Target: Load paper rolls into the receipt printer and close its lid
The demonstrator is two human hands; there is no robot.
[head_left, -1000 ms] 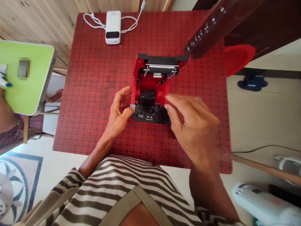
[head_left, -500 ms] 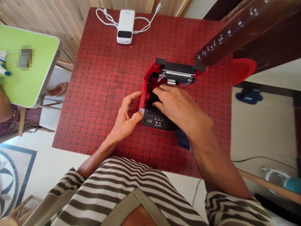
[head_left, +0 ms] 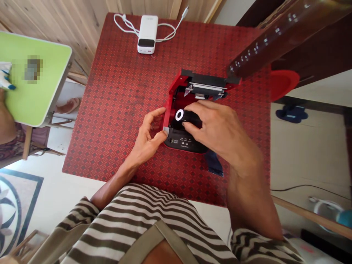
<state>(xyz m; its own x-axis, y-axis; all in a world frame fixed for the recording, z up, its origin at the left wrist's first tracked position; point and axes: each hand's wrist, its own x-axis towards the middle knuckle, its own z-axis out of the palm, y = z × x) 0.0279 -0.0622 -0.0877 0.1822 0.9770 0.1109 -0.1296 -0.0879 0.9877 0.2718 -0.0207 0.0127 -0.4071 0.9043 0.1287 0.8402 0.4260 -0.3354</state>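
Observation:
A red thermal printer (head_left: 184,142) stands open on the mat, its black-and-metal lid section (head_left: 205,86) raised at the far side. My right hand (head_left: 217,134) is shut on a black roll with a white core (head_left: 188,119), holding it over the printer's compartment. My left hand (head_left: 148,137) grips the printer's near left corner, with the thumb by a small grey piece (head_left: 165,129). The roll hides most of the compartment floor.
The table has a red diamond-patterned mat (head_left: 110,110). A white power bank (head_left: 146,35) with a white cable lies at the far edge, and a dark blue cloth (head_left: 213,164) pokes out beside the printer. Another person's arm (head_left: 4,110) shows beside a green table (head_left: 35,73).
My right hand has come down onto the black roll and now holds it, its white core showing. My left hand stays at the printer's corner. The view has shifted slightly.

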